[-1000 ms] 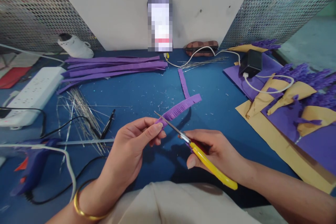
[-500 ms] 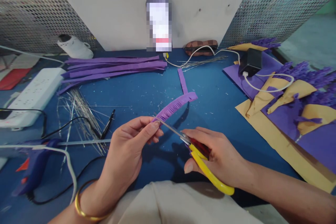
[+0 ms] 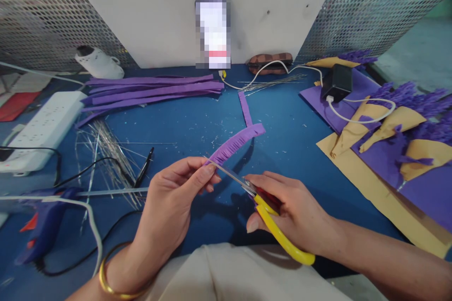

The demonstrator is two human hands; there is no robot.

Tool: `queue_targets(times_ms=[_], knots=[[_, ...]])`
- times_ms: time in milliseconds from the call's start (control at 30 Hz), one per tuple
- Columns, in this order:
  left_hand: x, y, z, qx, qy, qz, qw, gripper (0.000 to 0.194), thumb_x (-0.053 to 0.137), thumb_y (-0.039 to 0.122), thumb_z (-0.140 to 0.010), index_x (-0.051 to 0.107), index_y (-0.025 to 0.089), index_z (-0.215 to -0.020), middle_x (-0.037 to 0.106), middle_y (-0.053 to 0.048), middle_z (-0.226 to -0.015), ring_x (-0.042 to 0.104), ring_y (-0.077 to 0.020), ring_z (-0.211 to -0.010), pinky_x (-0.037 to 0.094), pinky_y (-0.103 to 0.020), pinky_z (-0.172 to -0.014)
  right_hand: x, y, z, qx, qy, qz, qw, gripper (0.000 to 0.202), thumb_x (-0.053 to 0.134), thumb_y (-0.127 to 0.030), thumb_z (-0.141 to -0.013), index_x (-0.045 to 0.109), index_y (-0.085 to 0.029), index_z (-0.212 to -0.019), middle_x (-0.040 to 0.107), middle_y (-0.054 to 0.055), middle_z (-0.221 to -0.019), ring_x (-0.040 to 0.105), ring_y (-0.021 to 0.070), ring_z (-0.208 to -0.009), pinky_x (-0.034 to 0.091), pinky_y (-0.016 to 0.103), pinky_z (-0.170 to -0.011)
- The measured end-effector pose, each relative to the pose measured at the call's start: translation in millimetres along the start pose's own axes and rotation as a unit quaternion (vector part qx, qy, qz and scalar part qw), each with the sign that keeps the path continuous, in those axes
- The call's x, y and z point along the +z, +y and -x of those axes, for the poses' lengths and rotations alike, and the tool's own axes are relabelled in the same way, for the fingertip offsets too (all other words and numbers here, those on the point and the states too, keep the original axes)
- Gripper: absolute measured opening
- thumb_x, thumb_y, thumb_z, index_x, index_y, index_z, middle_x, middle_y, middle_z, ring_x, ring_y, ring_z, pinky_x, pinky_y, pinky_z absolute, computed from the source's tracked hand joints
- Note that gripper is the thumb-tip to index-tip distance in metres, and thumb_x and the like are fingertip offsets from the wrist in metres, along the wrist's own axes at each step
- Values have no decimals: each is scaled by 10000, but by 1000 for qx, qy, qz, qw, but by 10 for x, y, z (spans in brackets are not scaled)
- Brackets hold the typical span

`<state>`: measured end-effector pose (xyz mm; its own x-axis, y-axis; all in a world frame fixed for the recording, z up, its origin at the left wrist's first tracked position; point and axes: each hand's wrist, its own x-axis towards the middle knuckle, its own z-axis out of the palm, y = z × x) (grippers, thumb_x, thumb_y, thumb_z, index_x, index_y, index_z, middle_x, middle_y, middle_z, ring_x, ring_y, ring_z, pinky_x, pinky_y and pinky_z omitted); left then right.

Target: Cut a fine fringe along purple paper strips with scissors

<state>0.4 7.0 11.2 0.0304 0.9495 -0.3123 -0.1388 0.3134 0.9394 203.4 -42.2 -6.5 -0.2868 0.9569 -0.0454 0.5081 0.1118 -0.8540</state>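
Two hands work over one blue counter point(image 3: 197, 124). The left hand point(image 3: 178, 193) has its grip pinched narrow, thumb against fingers, on the near end of one purple strip point(image 3: 231, 146); the strip slants up and to the right, above the counter, with a row of small cuts along its lower edge. The right hand point(image 3: 291, 204) has its grip wrapped around one pair of yellow-handled scissors point(image 3: 286, 240), whose two blades lie nearly together, their tips at the strip just beside the left thumb. Behind the strip's far end runs a second purple length point(image 3: 245, 109); whether it is part of the same strip, I cannot tell.

One pile of strips point(image 3: 155, 89) lies at the back left, at least four in it. Wires point(image 3: 113, 150) lie in two bunches, the larger left of the left hand, the other near one brown case point(image 3: 270, 64). One phone point(image 3: 215, 33) stands upright at the back. On the left are one cup point(image 3: 100, 63), tilted, one power strip point(image 3: 44, 127) and one glue gun point(image 3: 49, 225). On the right, three tan cones point(image 3: 391, 124) hold purple flowers point(image 3: 406, 96), near one black box point(image 3: 337, 83).
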Motion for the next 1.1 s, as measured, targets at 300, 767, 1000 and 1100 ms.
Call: queue_targets(times_ms=[300, 767, 1000, 1100], knots=[[10, 19, 9, 6, -5, -10, 1000, 56, 806, 229, -725, 766, 192, -712, 718, 18, -614, 587, -85, -568, 454, -157, -536, -1, -19, 11, 13, -10, -19, 1000, 550, 655, -663, -828, 702, -172, -1071, 505, -14, -717, 462, 138, -601, 376, 267, -544], [6, 8, -7, 6, -7, -20, 1000, 53, 804, 238, -736, 770, 200, -722, 728, 19, -625, 600, -90, -582, 462, -162, -551, 12, -7, -5, 22, 4, -20, 1000, 579, 721, -642, -781, 697, -181, -1129, 580, 8, -785, 499, 140, -613, 414, 267, -559], [-6, -7, 4, 12, -25, -42, 999, 60, 800, 247, -747, 775, 204, -713, 730, 23, -624, 594, -81, -574, 457, -150, -544, 19, 2, 7, 22, 1, -20, 1000, 579, 725, -635, -781, 696, -180, -1139, 569, 5, -786, 490, 137, -605, 405, 262, -543], [-2, -10, 9, 15, -25, -37, 999, 58, 801, 245, -746, 774, 210, -708, 728, 31, -618, 593, -77, -567, 451, -143, -533, 18, -10, 13, 24, -3, -26, 999, 540, 700, -643, -801, 709, -179, -1077, 532, -8, -740, 464, 138, -603, 386, 263, -541]])
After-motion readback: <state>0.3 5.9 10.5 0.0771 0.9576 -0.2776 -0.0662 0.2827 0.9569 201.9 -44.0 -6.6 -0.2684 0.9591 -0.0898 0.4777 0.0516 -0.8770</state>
